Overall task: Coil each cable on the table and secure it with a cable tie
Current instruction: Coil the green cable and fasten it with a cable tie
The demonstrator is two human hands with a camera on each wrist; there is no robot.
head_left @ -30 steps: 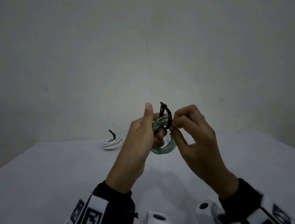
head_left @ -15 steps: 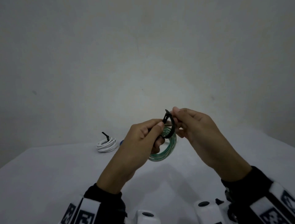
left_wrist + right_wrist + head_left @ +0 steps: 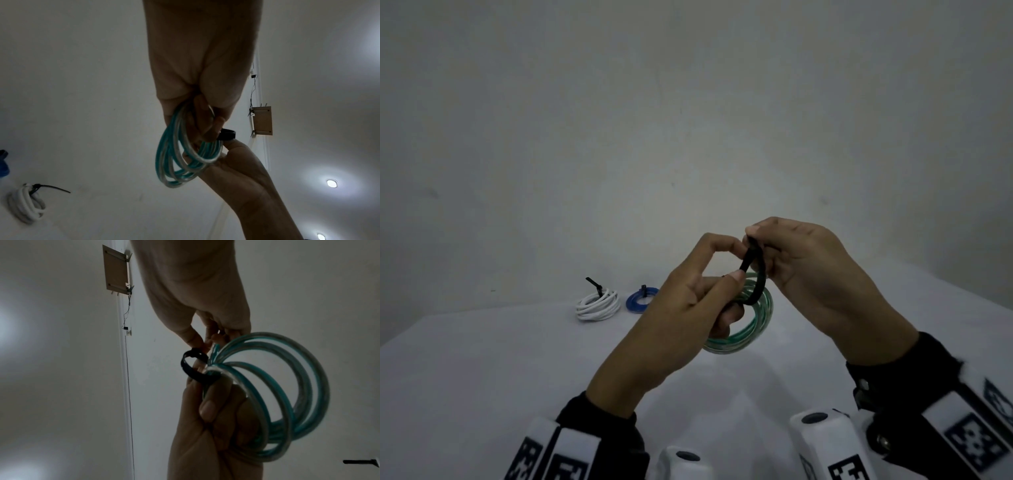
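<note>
A green-and-clear cable coil hangs in the air above the table, gripped by my left hand with its lower fingers curled through it. A black cable tie loops round the coil's top strands. My right hand pinches the tie's upper end between thumb and fingertips. In the left wrist view the coil hangs from my left hand, and the tie sits by the right hand's thumb. The right wrist view shows the tie as an open loop beside the coil.
Two tied coils lie at the table's far edge: a white coil with a black tie tail sticking up, and a small blue coil to its right. A plain wall stands right behind them. A wooden bracket hangs on the wall.
Both hands have shifted right and slightly up with the coil. My right hand moved from the coil's side to pinching the tie's top end. The blue coil has come into sight.
</note>
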